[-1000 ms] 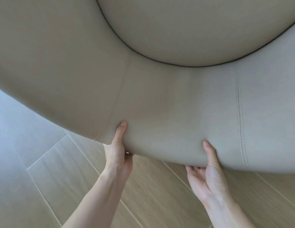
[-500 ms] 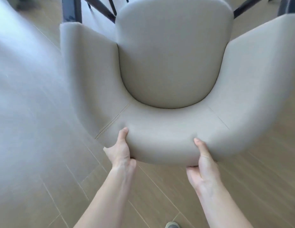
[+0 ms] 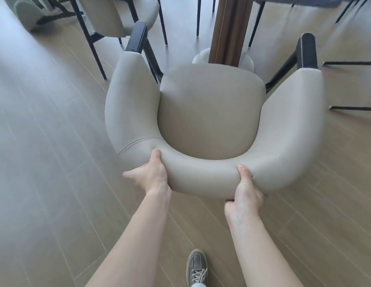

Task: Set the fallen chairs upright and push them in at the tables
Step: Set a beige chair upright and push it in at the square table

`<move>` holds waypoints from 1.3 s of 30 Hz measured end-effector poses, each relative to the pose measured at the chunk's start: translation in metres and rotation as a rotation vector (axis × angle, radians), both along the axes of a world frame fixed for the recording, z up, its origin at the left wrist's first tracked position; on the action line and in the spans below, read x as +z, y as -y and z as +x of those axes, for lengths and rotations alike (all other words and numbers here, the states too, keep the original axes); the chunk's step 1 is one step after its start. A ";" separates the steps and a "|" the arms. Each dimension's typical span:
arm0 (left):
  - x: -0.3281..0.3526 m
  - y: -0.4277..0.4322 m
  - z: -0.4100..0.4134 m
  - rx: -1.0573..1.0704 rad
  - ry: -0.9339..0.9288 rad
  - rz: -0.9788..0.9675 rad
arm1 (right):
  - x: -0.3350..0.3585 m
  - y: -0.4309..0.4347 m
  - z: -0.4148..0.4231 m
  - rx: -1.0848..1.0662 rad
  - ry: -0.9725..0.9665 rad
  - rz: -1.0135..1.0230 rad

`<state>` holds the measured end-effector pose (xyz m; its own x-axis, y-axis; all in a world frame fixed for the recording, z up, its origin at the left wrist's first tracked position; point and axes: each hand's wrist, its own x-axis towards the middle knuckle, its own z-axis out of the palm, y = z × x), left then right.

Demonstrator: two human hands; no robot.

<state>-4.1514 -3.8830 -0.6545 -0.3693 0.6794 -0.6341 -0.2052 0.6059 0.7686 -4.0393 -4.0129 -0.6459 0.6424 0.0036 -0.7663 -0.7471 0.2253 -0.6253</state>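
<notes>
Gripping upright beige chair (image 3: pixel 211 112) backrest, both hands.

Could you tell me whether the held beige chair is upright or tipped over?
Upright or nearly: chair seat faces up; left hand and right hand grip its backrest.

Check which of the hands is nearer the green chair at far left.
Left. The left hand grips the beige chair by its backrest rim on the side toward the green chair, which is ahead and leftward; the right hand grips the same rim farther right.
</notes>
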 end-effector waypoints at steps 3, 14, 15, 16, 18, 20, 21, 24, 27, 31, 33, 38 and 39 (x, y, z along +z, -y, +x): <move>0.016 -0.033 0.034 0.001 -0.020 0.010 | 0.014 -0.035 0.034 0.033 -0.008 -0.032; 0.027 -0.109 0.107 0.024 -0.070 -0.038 | 0.028 -0.114 0.108 0.074 -0.053 -0.121; 0.027 -0.112 0.111 0.029 -0.077 -0.038 | 0.028 -0.118 0.112 0.076 -0.056 -0.127; 0.027 -0.115 0.115 0.034 -0.087 -0.041 | 0.028 -0.121 0.115 0.074 -0.063 -0.135; 0.028 -0.121 0.122 0.027 -0.105 -0.051 | 0.028 -0.127 0.121 0.077 -0.083 -0.148; 0.029 -0.127 0.128 0.021 -0.108 -0.056 | 0.028 -0.133 0.127 0.082 -0.081 -0.159; 0.028 -0.130 0.131 0.024 -0.107 -0.057 | 0.029 -0.137 0.129 0.079 -0.075 -0.169; 0.027 -0.135 0.136 0.023 -0.104 -0.060 | 0.027 -0.143 0.134 0.070 -0.062 -0.183; 0.027 -0.136 0.138 0.015 -0.121 -0.070 | 0.027 -0.144 0.135 0.055 -0.064 -0.174; 0.031 -0.138 0.137 0.012 -0.137 -0.049 | 0.033 -0.144 0.127 0.028 -0.040 -0.140; 0.037 -0.134 0.137 0.009 -0.119 -0.050 | 0.035 -0.142 0.124 0.020 -0.045 -0.110; 0.070 -0.079 0.145 -0.093 0.183 -0.191 | 0.063 -0.133 0.100 0.250 -0.240 0.118; 0.079 -0.063 0.144 -0.137 0.250 -0.202 | 0.073 -0.127 0.092 0.365 -0.275 0.175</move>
<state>-4.0073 -3.8201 -0.5752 -0.0995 0.5632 -0.8203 -0.2779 0.7758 0.5664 -3.9468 -3.8863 -0.5726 0.3493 0.3350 -0.8751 -0.9290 0.0022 -0.3700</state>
